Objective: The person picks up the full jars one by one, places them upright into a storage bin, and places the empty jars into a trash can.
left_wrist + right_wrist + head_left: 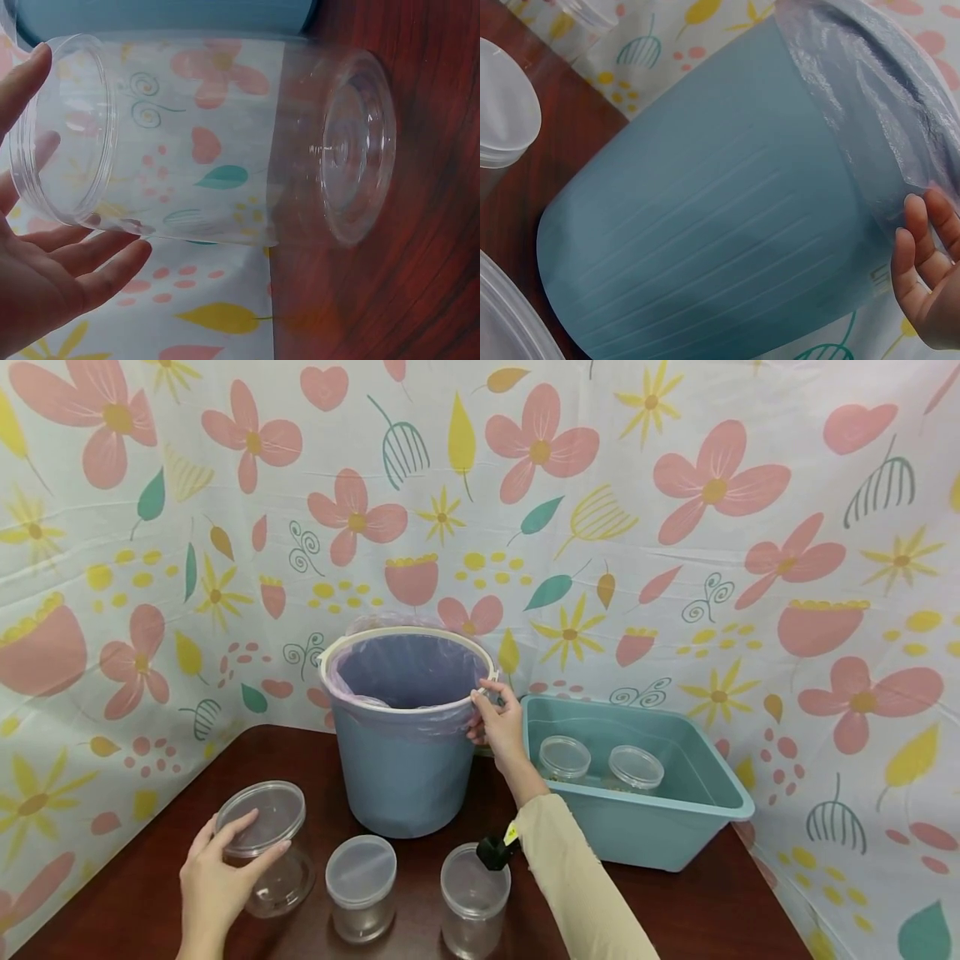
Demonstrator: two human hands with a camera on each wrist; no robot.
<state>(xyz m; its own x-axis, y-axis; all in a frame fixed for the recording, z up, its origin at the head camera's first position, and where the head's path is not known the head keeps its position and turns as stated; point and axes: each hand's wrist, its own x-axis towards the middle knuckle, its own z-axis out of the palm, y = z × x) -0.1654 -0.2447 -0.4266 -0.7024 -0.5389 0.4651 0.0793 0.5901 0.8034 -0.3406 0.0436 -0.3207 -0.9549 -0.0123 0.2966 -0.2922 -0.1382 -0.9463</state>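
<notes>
On a dark red-brown wooden desk (675, 910) backed by a flower-print cloth, a person's left hand (217, 877) cups the lid of a large clear plastic jar (273, 852) near the desk's front left corner, fingers straight against the lid's rim and not curled round it, while the right hand (498, 722) pinches the white rim and thin purple liner of a round blue plastic bin (405, 760) standing at the desk's back edge. Two smaller clear lidded jars (362, 885) (474, 897) stand along the front edge, right beside the right forearm; a teal plastic tub (712, 793) at the desk's right side holds two more. The loose touch on the large jar could let it slide or tip if lifted from the lid alone. The right sleeve hangs just over the nearest small jar and could knock it down. A pull on the liner could tear the film or tilt the bin toward the tub.
</notes>
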